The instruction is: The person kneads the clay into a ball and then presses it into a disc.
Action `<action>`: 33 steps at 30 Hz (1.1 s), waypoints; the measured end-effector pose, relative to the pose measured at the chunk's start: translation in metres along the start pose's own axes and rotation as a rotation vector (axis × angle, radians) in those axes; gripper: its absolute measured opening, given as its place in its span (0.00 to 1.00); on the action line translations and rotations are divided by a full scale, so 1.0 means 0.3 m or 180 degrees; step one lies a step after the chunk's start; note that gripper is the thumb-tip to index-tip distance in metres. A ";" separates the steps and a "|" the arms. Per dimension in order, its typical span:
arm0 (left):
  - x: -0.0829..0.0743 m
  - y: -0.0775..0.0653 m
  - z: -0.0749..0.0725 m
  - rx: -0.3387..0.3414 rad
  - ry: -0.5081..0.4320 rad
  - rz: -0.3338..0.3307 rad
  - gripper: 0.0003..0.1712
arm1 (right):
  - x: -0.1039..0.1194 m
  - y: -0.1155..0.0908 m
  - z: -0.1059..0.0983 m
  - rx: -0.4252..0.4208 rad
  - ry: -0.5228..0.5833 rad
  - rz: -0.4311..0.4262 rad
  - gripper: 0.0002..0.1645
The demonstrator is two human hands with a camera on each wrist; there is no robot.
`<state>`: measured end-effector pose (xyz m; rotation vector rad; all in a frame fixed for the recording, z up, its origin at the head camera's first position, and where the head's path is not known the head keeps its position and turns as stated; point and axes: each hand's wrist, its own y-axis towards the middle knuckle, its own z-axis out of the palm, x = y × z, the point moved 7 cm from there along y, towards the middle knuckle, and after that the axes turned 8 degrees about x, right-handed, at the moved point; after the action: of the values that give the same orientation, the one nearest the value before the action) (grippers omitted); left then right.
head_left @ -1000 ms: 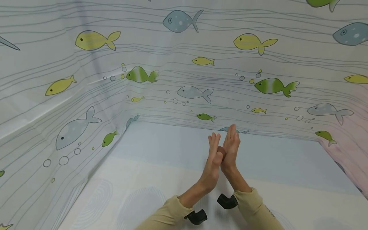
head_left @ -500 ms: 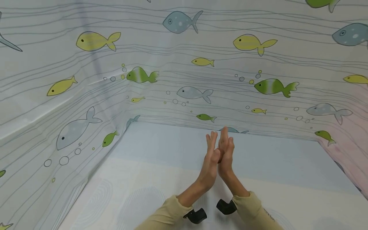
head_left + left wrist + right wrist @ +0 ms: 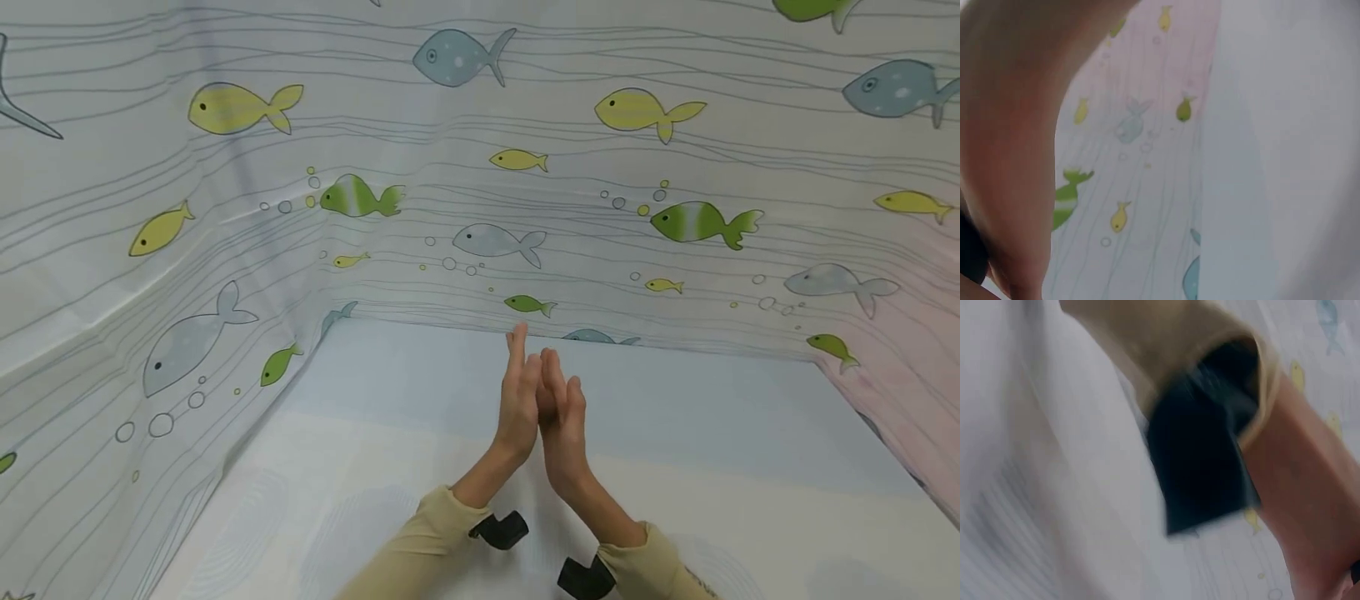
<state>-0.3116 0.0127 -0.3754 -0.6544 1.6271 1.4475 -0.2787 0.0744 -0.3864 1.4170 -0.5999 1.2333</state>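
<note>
My left hand (image 3: 517, 408) and my right hand (image 3: 564, 425) stand upright, palms facing each other, fingers mostly straight and pointing away. Between the palms sits a small brown rounded lump (image 3: 548, 408), largely hidden by the hands; its material cannot be told. The left fingertips reach higher than the right ones. In the left wrist view a bare wrist (image 3: 1010, 144) fills the left side, and the lump is out of sight. The right wrist view is blurred, with a sleeve, a black wrist mount (image 3: 1200, 456) and bare skin.
Beneath the hands lies a pale white and light-blue tabletop (image 3: 420, 383). Fish-patterned sheeting (image 3: 585, 250) rises behind it and along both sides. Black mounts hang at both wrists, the left one (image 3: 504, 530) near the beige cuff.
Both hands have shifted left. The left hand has slid forward against the right, which has moved back. The brown lump, clearer before, is now mostly covered between the palms.
</note>
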 end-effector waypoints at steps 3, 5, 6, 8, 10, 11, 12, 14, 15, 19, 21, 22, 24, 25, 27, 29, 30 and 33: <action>-0.004 0.030 -0.024 -0.0068 -0.0041 0.0013 0.38 | 0.006 -0.020 0.029 0.0142 0.0037 0.0026 0.43; -0.009 0.048 -0.037 -0.0099 -0.0016 0.0045 0.38 | 0.010 -0.028 0.040 0.0194 0.0087 0.0034 0.43; -0.012 0.055 -0.041 -0.0111 -0.0005 0.0058 0.38 | 0.012 -0.031 0.042 0.0205 0.0122 0.0046 0.42; -0.019 0.069 -0.048 -0.0134 0.0007 0.0086 0.39 | 0.015 -0.034 0.040 0.0202 0.0174 0.0061 0.42; -0.023 0.080 -0.051 -0.0146 0.0022 0.0092 0.39 | 0.022 -0.036 0.038 0.0197 0.0220 0.0065 0.42; -0.023 0.085 -0.052 -0.0149 0.0023 0.0085 0.39 | 0.025 -0.038 0.037 0.0195 0.0244 0.0073 0.43; -0.022 0.089 -0.052 -0.0146 0.0018 0.0069 0.39 | 0.030 -0.039 0.035 0.0193 0.0263 0.0075 0.43; -0.018 0.096 -0.048 -0.0118 0.0021 0.0044 0.39 | 0.041 -0.040 0.031 0.0175 0.0288 0.0072 0.44; -0.015 0.098 -0.045 -0.0091 0.0014 0.0035 0.39 | 0.047 -0.041 0.029 0.0160 0.0303 0.0071 0.44; -0.005 0.095 -0.017 0.0078 0.0017 0.0024 0.40 | 0.065 -0.038 0.017 0.0111 0.0352 0.0093 0.45; 0.000 0.089 0.004 0.0194 0.0038 0.0032 0.41 | 0.068 -0.034 0.007 0.0094 0.0369 0.0091 0.46; 0.004 0.086 0.014 0.0250 0.0040 0.0023 0.41 | 0.069 -0.030 0.002 0.0081 0.0379 0.0085 0.46; 0.011 0.077 0.032 0.0343 0.0030 0.0028 0.42 | 0.066 -0.022 -0.012 0.0040 0.0396 0.0060 0.46; 0.016 0.072 0.039 0.0377 0.0018 0.0016 0.42 | 0.063 -0.018 -0.019 0.0009 0.0390 0.0049 0.46; 0.027 0.060 0.051 0.0447 -0.0005 -0.0015 0.43 | 0.057 -0.009 -0.035 -0.0082 0.0364 0.0009 0.46; 0.036 0.043 0.064 0.0525 -0.0034 -0.0044 0.43 | 0.050 0.000 -0.057 -0.0217 0.0325 -0.0028 0.46; 0.040 0.034 0.072 0.0573 -0.0038 -0.0043 0.43 | 0.045 0.004 -0.069 -0.0291 0.0301 -0.0046 0.46; 0.055 0.001 0.096 0.0716 -0.0106 -0.0102 0.44 | 0.036 0.022 -0.109 -0.0489 0.0206 -0.0141 0.45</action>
<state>-0.3132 0.0432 -0.3887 -0.5226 1.7144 1.2232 -0.2921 0.1058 -0.3790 1.2516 -0.6029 1.1683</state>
